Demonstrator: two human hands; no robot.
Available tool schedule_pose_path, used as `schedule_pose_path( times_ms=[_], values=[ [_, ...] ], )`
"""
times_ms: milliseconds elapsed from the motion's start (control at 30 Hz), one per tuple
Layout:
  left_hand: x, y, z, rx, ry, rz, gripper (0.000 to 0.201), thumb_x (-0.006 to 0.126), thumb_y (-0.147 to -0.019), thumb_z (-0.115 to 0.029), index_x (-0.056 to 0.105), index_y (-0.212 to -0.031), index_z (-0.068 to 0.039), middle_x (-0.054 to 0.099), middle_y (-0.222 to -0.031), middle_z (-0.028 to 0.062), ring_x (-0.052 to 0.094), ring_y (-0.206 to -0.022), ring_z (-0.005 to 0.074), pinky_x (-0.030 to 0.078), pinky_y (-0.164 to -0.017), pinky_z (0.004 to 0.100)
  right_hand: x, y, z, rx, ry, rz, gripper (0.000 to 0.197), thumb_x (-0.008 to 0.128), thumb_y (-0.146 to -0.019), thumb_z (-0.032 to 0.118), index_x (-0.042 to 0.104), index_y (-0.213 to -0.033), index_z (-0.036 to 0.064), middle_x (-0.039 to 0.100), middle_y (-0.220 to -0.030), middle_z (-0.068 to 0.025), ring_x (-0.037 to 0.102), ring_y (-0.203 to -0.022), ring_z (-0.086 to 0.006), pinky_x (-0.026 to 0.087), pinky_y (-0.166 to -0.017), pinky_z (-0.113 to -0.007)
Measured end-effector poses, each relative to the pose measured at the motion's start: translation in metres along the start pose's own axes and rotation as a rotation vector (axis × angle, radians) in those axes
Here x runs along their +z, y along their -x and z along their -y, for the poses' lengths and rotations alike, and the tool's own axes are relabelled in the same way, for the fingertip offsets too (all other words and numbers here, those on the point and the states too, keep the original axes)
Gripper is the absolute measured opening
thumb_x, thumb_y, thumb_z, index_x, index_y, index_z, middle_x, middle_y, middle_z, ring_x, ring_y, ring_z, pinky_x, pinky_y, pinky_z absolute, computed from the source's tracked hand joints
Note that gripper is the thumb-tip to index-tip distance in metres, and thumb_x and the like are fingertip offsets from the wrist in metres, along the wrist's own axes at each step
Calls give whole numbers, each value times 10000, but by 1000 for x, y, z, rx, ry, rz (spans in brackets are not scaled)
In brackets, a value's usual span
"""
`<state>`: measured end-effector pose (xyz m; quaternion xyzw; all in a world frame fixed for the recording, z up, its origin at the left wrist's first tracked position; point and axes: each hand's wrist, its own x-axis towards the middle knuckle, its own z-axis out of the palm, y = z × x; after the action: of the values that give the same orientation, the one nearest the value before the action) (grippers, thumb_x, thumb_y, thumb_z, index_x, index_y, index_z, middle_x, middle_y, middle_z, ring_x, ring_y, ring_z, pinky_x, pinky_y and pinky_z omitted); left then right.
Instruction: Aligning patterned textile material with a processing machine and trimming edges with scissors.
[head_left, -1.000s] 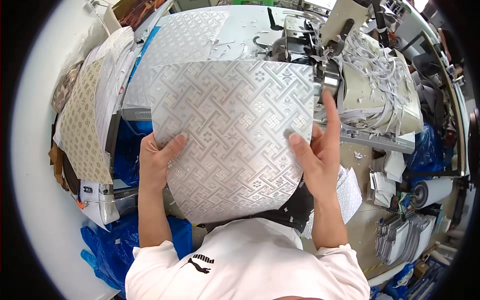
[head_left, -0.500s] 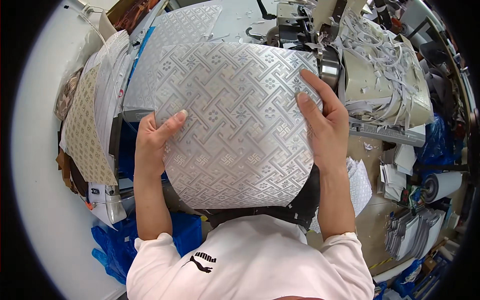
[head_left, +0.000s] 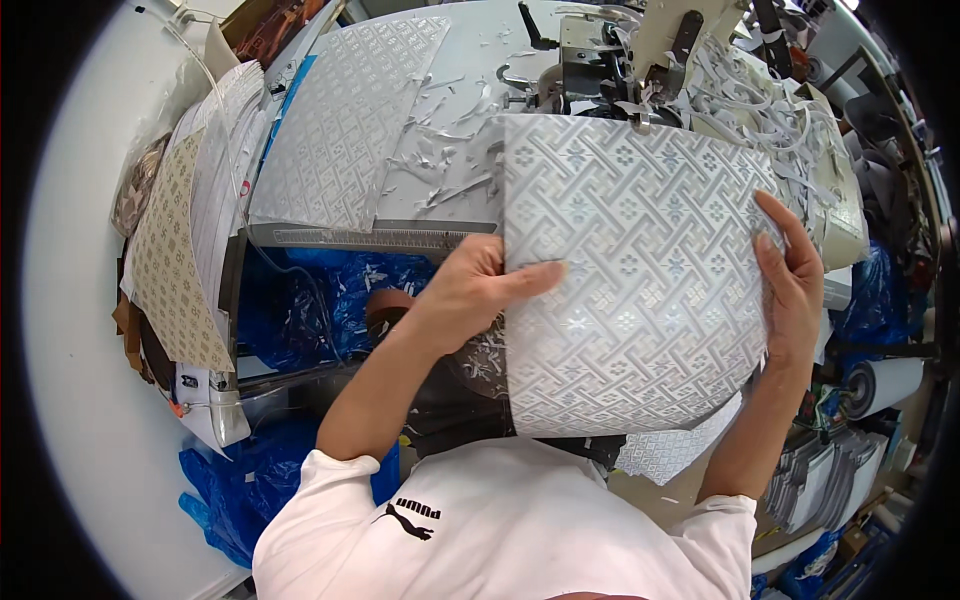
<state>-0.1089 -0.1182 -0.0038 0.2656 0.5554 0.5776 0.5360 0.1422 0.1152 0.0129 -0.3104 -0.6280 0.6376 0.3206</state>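
Observation:
I hold a silver-grey woven-pattern fabric panel [head_left: 640,280] up in front of me, curved at its lower right. My left hand [head_left: 470,290] grips its left edge, thumb lying across the face. My right hand [head_left: 790,280] clasps its right edge with fingers curled over the front. The panel's top edge reaches toward the sewing machine [head_left: 640,50] at the back of the table.
A stack of similar patterned panels [head_left: 340,120] lies on the grey table [head_left: 470,60] at left, with trimmed fabric strips [head_left: 450,150] scattered beside it. Beige patterned pieces [head_left: 170,260] hang at far left. Blue plastic bags [head_left: 300,290] sit under the table. Piled scraps [head_left: 790,110] at right.
The panel has moved to the right and turned, uncovering the table and the stack at left. My left hand shifted rightward with it; my right hand slid lower on the right edge.

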Motion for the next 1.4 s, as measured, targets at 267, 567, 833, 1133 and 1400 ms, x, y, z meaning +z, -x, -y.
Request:
schedule_pose_path(
  times_ms=[267, 567, 833, 1133, 1400],
  values=[
    [61, -53, 26, 37, -9, 262, 365, 682, -990, -245, 688, -1232, 28, 741, -1109, 53, 669, -993, 127, 511, -895, 283, -88, 12, 39, -35, 257, -10, 409, 613, -1018, 130, 569, -1405, 6, 671, -1286, -77, 645, -1060, -100, 504, -945, -251],
    [75, -17, -7, 451, -772, 464, 302, 650, -993, -259, 691, -1058, 34, 693, -819, 135, 673, -687, 284, 519, -638, 383, 9, 16, 118, -820, 1230, 9, 570, 746, -918, 311, 579, -1352, -19, 715, -1089, -107, 654, -888, -134, 489, -798, -276],
    [-19, 70, -19, 393, -710, 352, 231, 728, -933, -176, 686, -1075, 1, 682, -825, 142, 671, -718, 287, 527, -626, 357, 23, 13, 119, -610, 729, 579, 378, 865, -780, 258, 683, -844, -68, 652, -666, -38, 539, -553, -97, 411, -545, -249],
    [-148, 177, 44, 235, -120, -461, 325, 751, -909, -138, 685, -1195, 0, 738, -1132, 86, 699, -1016, 217, 540, -929, 359, 59, 41, 40, -177, -36, -90, 169, 731, -896, 38, 674, -1036, -38, 667, -868, 25, 557, -766, -30, 405, -680, -184],
    [-182, 166, -2, 215, -6, -648, 469, 685, -957, -168, 548, -1347, 54, 674, -1265, 141, 688, -1057, 206, 528, -945, 337, 140, 43, -12, -18, -51, -18, 412, 662, -944, -2, 618, -1353, 18, 638, -850, 47, 466, -672, 15, 339, -564, -167]
  ],
)
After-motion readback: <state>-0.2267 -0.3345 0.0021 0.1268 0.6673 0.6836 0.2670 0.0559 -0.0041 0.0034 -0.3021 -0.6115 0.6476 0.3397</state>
